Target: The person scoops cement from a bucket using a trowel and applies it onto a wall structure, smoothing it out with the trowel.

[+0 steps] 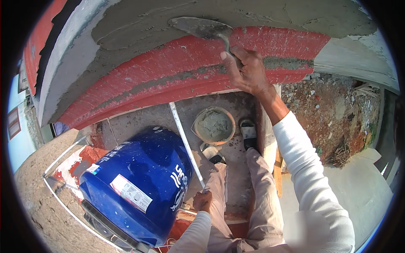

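My right hand [244, 69] is raised and gripping the handle of a steel trowel [201, 27], whose blade lies flat against wet grey plaster [139, 31] on the wall above a red painted band [168, 71]. My left hand [202, 200] is down low, closed around the lower end of a thin white pipe [182, 137] that runs up toward the wall. A round pan of grey mortar [214, 125] sits on the ledge by my two sandalled feet [249, 133].
A big blue plastic drum [139, 185] stands at lower left, close to my left arm. A white metal frame [63, 194] edges a rough grey surface at left. Rubble and red earth [329, 114] lie below on the right, with pale concrete ground [358, 189] beyond.
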### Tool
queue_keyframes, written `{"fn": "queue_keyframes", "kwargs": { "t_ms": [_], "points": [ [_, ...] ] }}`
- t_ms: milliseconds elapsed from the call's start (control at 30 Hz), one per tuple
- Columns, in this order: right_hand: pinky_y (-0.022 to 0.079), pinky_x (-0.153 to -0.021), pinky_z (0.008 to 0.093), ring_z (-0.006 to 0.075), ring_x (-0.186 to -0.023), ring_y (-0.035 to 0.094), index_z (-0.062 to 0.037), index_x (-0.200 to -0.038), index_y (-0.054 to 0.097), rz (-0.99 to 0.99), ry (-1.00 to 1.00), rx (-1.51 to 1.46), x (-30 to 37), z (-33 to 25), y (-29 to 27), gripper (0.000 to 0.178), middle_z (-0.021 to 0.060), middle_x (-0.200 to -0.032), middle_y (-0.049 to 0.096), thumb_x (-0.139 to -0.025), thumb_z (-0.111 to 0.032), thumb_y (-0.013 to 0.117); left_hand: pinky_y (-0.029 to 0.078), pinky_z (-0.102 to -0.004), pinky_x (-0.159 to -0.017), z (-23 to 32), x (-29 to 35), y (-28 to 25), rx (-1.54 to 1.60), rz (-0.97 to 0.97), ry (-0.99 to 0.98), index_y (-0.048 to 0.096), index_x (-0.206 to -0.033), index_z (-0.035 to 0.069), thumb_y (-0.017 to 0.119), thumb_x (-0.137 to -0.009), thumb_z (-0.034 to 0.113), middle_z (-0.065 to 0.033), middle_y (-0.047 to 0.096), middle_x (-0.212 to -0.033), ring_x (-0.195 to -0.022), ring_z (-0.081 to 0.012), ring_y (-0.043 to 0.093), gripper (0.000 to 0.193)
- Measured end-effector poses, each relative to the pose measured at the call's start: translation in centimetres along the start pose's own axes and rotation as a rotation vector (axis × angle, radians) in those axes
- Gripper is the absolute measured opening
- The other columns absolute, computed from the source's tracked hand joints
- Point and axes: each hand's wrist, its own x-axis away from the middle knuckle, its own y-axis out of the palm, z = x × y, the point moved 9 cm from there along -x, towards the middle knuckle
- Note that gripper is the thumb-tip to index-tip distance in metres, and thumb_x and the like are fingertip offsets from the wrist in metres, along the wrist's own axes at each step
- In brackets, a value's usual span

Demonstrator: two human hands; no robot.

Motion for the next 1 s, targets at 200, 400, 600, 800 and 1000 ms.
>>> {"fn": "queue_keyframes", "kwargs": {
  "t_ms": [200,400,600,800,1000],
  "points": [
    [0.034,-0.049,0.0345,0.0131,-0.051,0.040,-0.0003,-0.077,0.058,0.159,0.084,0.058,1.3,2.9,-7.0,0.035,0.0073,-0.056,0.044,-0.103,-0.022,0.068,0.053,-0.0505,-0.103,0.6,1.6,-1.5,0.035,-0.029,0.023,0.073,-0.118,-0.005,0.062,-0.083,0.044,-0.0285,0.072,-0.123,-0.117,-0.0446,0.069,0.061],
    [0.034,-0.050,0.0280,0.0045,-0.057,0.041,-0.0055,-0.074,0.057,0.335,0.230,-0.277,6.8,3.0,-8.2,0.040,-0.0034,-0.059,0.050,-0.109,-0.023,0.060,0.051,-0.0501,-0.107,-0.5,-0.3,0.1,0.143,-0.015,0.038,0.070,-0.124,-0.006,0.063,-0.085,0.051,-0.0292,0.070,-0.127,-0.122,-0.0442,0.067,0.069],
    [0.039,-0.047,0.0275,0.0088,-0.048,0.051,-0.0054,-0.074,0.065,0.385,0.411,-0.710,2.3,1.8,-1.0,0.039,0.0031,-0.055,0.057,-0.107,-0.026,0.061,0.047,-0.0487,-0.111,-1.7,-1.2,0.7,0.078,-0.077,0.047,0.065,-0.132,-0.004,0.056,-0.088,0.051,-0.0284,0.066,-0.134,-0.127,-0.0436,0.063,0.071],
    [0.038,-0.045,0.0291,0.0091,-0.048,0.050,-0.0059,-0.066,0.063,0.227,0.441,-0.653,-1.5,-0.7,9.1,0.044,0.0020,-0.055,0.055,-0.103,-0.029,0.065,0.056,-0.0464,-0.097,-1.5,0.4,-0.5,0.004,0.042,0.050,0.072,-0.110,0.004,0.062,-0.083,0.050,-0.0206,0.074,-0.121,-0.108,-0.0382,0.073,0.054],
    [0.041,-0.047,0.0387,0.0156,-0.045,0.048,-0.0018,-0.064,0.064,0.198,0.326,-0.393,-0.9,-4.8,19.5,0.044,0.0060,-0.051,0.057,-0.100,-0.027,0.067,0.058,-0.0465,-0.095,-3.8,-2.6,3.0,0.132,0.064,0.011,0.075,-0.106,0.005,0.065,-0.082,0.044,-0.0207,0.077,-0.112,-0.105,-0.0390,0.074,0.047]
  ]
}}
